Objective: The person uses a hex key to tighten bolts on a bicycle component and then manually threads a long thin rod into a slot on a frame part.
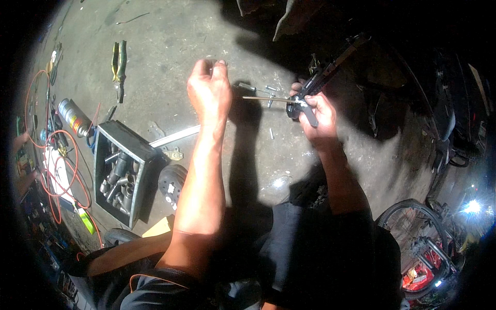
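My left hand [211, 93] is raised over the concrete floor, its fingers curled closed with the thumb against them. Whatever they may hold is hidden. Right of it, my right hand [323, 116] grips a black mechanical part [305, 98] with a flat dark lever and a long dark bar running up to the right. From this part a thin metal rod [266, 98] sticks out toward my left hand, its end apart from the wrist. Several small bolts [270, 98] lie on the floor beneath the rod.
Left of my left forearm stands a metal box [142, 178] of sockets. Around it are a spray can [75, 119], a red hose [77, 175] and a black clog [172, 182]. Yellow-and-black pliers [119, 72] lie farther off. A wheel [413, 212] and a bright light [471, 206] are at right.
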Motion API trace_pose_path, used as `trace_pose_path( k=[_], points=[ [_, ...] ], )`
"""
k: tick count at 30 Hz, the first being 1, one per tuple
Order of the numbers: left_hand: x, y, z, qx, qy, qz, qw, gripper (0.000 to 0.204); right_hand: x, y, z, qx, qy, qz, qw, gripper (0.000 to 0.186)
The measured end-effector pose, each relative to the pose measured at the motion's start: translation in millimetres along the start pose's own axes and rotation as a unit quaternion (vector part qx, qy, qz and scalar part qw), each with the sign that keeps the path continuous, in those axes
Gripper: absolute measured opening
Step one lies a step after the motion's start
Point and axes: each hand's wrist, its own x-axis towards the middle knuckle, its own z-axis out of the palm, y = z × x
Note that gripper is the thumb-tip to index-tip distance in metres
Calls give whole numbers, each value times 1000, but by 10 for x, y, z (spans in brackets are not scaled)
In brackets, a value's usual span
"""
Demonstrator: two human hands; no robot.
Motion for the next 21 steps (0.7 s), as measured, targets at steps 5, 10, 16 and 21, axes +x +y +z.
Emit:
trace_pose_path(
  k=[5, 10, 16, 21],
  points=[
    [-58, 114, 38, -15, 24, 65, 997, 20, 15, 73, -45, -295, -35, -149, 943, 13],
    [41, 158, -114, 19, 10, -30, 999, 22, 2, 72, -150, -339, -70, -121, 930, 30],
    [54, 216, -111, 2, 1, -17, 1000, 23, 4, 71, -157, -429, -102, -167, 882, 34],
    [8, 245, -96, 12, -19, -44, 999, 21, -15, 55, -106, -377, -90, -143, 911, 37]
  ],
)
